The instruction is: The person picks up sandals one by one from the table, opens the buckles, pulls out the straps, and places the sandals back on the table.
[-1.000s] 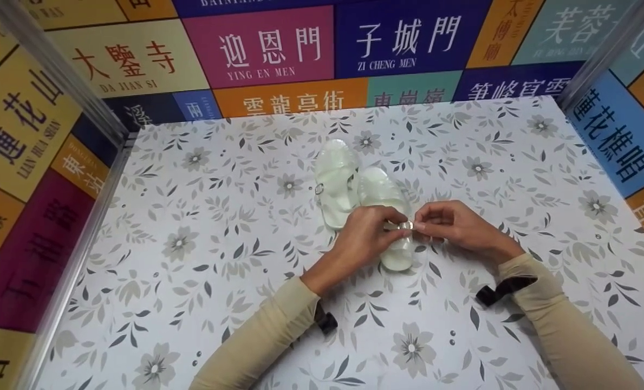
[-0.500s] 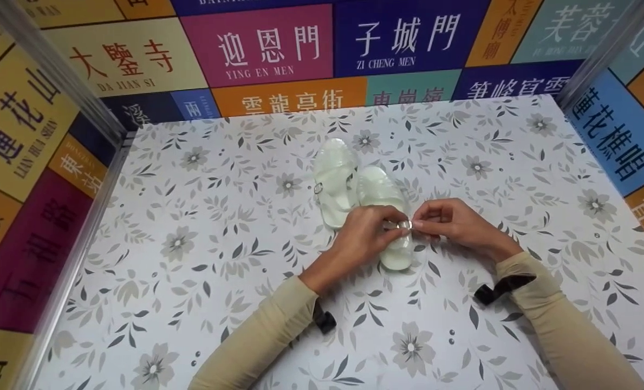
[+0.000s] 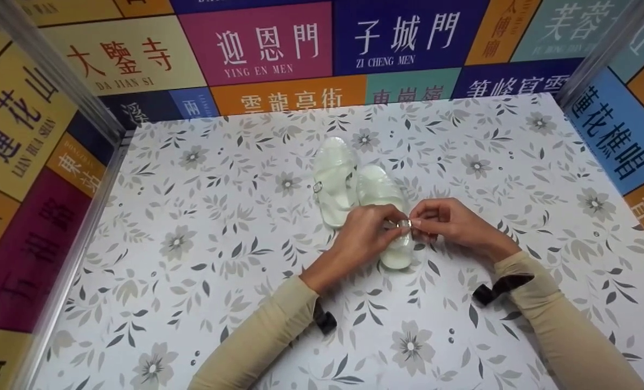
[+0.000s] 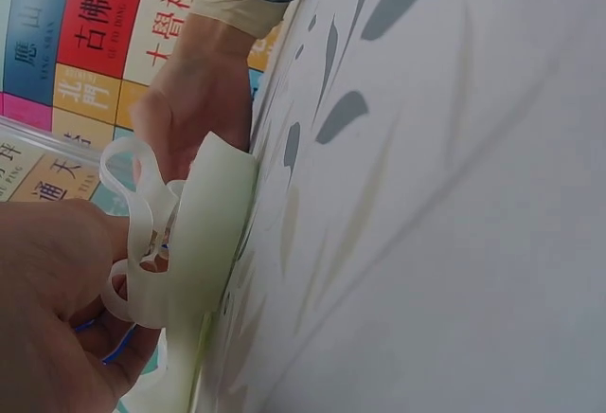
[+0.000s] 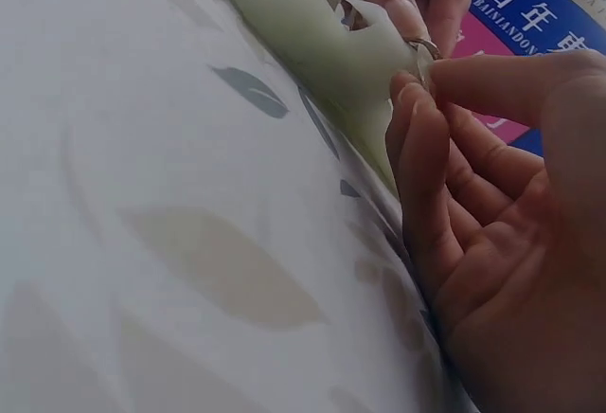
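Two pale green translucent sandals lie side by side on the table. My left hand (image 3: 360, 230) reaches over the right-hand sandal (image 3: 396, 257) and pinches its ankle strap (image 4: 142, 206) beside a small metal buckle (image 3: 404, 223). From the other side, thumb and forefinger of my right hand (image 3: 451, 223) pinch the strap end right at this buckle, whose ring (image 5: 424, 47) shows by the fingertips in the right wrist view. The fingers partly hide the strap there. The left-hand sandal (image 3: 333, 172), with its own buckle (image 3: 317, 187) on the outer side, is untouched.
A white cloth with grey flowers and leaves covers the table (image 3: 219, 303). Colourful panels with Chinese lettering (image 3: 262, 46) stand along the back and both sides. Black camera mounts (image 3: 325, 323) sit at both wrists.
The right hand's fingertips have edged slightly left, closer to the buckle and the left fingertips. Both hands keep their pinch, and the sandals stay in place.
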Motion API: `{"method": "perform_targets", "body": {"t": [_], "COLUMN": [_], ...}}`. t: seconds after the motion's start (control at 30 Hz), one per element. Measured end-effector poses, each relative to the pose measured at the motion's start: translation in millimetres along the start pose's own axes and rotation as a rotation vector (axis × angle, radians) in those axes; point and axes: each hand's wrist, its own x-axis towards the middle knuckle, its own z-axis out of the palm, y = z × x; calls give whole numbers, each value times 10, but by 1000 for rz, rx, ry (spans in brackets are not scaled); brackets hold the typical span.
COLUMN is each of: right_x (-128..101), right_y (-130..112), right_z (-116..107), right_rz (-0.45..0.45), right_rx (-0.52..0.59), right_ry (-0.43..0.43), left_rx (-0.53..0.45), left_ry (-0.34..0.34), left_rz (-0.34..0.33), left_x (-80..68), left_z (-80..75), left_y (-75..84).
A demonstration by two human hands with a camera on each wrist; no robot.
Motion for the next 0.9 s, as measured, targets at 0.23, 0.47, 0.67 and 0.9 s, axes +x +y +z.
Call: {"method": "perform_targets", "body": {"t": [0.23,0.47,0.67,0.9], "right_x": [-12,-14,-9,-6], "right_y": [5,11,16,28], "right_z": [-44,-30,-7,22], "right_rz": [12,-13,-21,10], "right_rx": [-6,5,5,39], "right_ry": [-68,-77,-55,-47], "left_rx": [-7,-42,-51,-37], "left_ry": [-5,-23,-30,-14], "left_rz": [-22,-17,-11,-13], "left_x": [-11,7,13,1], "left_z": [-3,-17,-22,-21], "left_y": [-14,-30,-29,-30]}}
